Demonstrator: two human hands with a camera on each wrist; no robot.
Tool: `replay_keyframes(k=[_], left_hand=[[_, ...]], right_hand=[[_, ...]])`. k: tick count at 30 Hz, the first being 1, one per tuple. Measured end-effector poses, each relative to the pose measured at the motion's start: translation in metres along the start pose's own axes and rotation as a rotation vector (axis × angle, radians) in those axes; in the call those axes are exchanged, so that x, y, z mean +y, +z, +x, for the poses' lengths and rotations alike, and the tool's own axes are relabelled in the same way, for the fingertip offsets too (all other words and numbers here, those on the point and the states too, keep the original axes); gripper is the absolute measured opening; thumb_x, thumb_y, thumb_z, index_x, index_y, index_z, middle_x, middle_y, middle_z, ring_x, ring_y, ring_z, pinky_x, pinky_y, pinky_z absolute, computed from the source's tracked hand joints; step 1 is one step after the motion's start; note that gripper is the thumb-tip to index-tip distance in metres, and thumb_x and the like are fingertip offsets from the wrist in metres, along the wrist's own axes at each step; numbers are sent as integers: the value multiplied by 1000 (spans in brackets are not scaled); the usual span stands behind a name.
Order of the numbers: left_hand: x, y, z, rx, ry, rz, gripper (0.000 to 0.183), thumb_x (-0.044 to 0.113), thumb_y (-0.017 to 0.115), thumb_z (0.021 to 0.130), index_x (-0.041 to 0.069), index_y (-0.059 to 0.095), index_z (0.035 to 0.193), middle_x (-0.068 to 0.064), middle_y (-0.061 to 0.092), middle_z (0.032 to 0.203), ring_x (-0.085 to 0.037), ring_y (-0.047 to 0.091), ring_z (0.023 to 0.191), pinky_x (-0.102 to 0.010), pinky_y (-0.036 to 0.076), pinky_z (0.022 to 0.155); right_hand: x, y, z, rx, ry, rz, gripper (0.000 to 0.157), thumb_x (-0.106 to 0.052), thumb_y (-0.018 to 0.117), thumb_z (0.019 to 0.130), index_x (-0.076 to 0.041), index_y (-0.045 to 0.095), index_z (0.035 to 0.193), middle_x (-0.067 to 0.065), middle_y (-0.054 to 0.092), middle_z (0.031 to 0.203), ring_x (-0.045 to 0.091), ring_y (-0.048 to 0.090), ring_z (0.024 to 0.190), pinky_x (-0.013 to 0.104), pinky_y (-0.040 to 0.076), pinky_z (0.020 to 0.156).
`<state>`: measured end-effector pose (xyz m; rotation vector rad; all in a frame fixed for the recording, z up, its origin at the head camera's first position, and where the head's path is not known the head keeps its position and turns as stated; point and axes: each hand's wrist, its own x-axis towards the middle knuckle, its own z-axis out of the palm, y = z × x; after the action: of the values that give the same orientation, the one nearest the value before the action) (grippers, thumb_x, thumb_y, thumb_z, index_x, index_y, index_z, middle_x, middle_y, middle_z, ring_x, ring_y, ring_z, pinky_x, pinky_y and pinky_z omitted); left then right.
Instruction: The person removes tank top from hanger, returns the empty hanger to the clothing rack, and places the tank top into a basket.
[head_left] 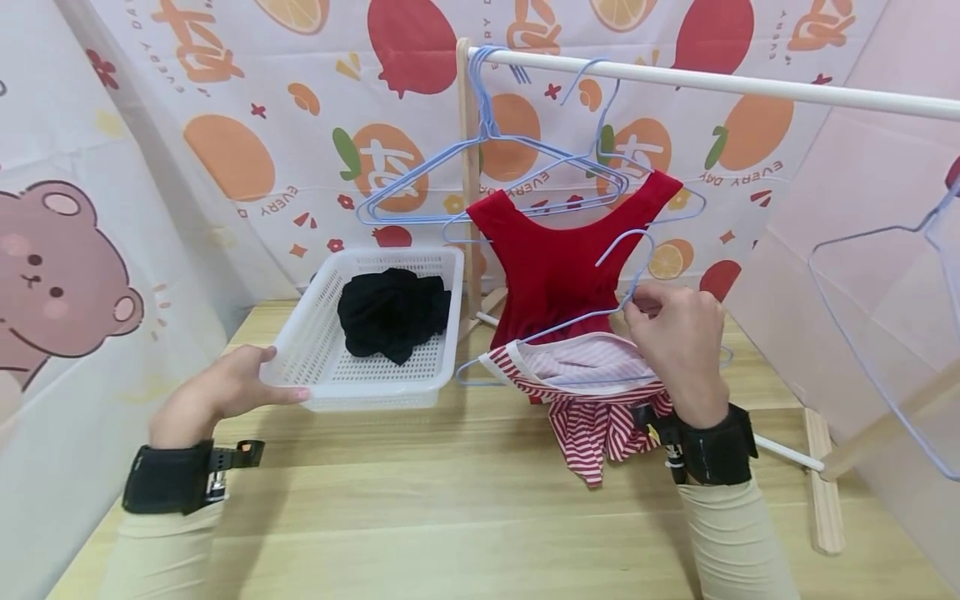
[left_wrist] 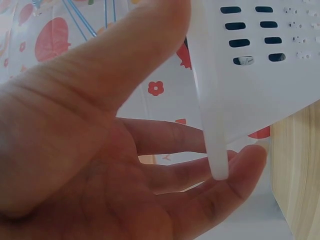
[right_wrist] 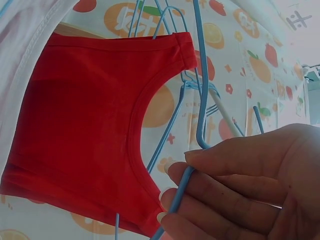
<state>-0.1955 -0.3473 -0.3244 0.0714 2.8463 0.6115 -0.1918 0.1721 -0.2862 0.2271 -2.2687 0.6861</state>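
My left hand (head_left: 232, 383) grips the near left corner of a white perforated plastic basket (head_left: 375, 392), its thumb on one side of the rim (left_wrist: 215, 135) and fingers on the other. A crumpled black garment (head_left: 393, 312) lies in the basket. With the right hand (head_left: 678, 342) I pinch a blue hanger (right_wrist: 201, 85) just below its hook, between thumb and fingertips. A red-and-white striped garment (head_left: 596, 433) hangs from that hanger, drooping toward the table. Close behind it, a red sleeveless top (head_left: 555, 267) hangs by its straps on another blue hanger.
A white rod (head_left: 720, 81) on a wooden stand (head_left: 471, 167) runs across the back. Several bare blue hangers (head_left: 420, 179) bunch at its left end; another hanger (head_left: 862, 237) is at far right. The wooden table (head_left: 450, 525) lies below, with a patterned curtain (head_left: 300, 142) behind.
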Motion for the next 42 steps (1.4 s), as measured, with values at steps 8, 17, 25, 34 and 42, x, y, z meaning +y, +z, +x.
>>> replay_keyframes(k=[8,17,25,34,42], left_hand=[[0,1,2,1,15,-7,116,48,85,83,-30,26,144,-50,40,141,-53,51,118,-70,40,104],[-1,0,2,15,27,5,114,48,84,83,-31,27,143,-50,44,139,-51,54,116,-70,42,102],[-4,-2,2,33,60,28,112,47,84,83,-32,30,141,-45,55,129,-47,58,110,-67,45,99],[19,-7,-9,171,161,31,109,45,88,79,-15,32,152,-40,46,137,-50,46,117,-69,43,96],[86,0,-24,252,297,25,92,37,90,79,-2,47,150,-32,47,147,-49,49,126,-67,48,99]], right_hand=[[0,-2,-1,-9,28,3,23,-6,77,88,4,78,109,25,77,93,44,70,88,53,49,82],[0,-1,0,0,30,8,23,-6,76,89,4,77,110,25,77,93,44,71,89,52,51,79],[-2,-2,-1,-6,38,13,22,-7,75,90,3,78,109,24,77,91,43,72,88,51,50,78],[-4,-1,-3,3,11,9,20,-6,76,89,4,79,107,24,77,90,43,71,85,52,50,78],[-6,-2,-4,21,-24,2,21,-5,76,88,4,79,106,24,77,89,43,71,82,51,48,79]])
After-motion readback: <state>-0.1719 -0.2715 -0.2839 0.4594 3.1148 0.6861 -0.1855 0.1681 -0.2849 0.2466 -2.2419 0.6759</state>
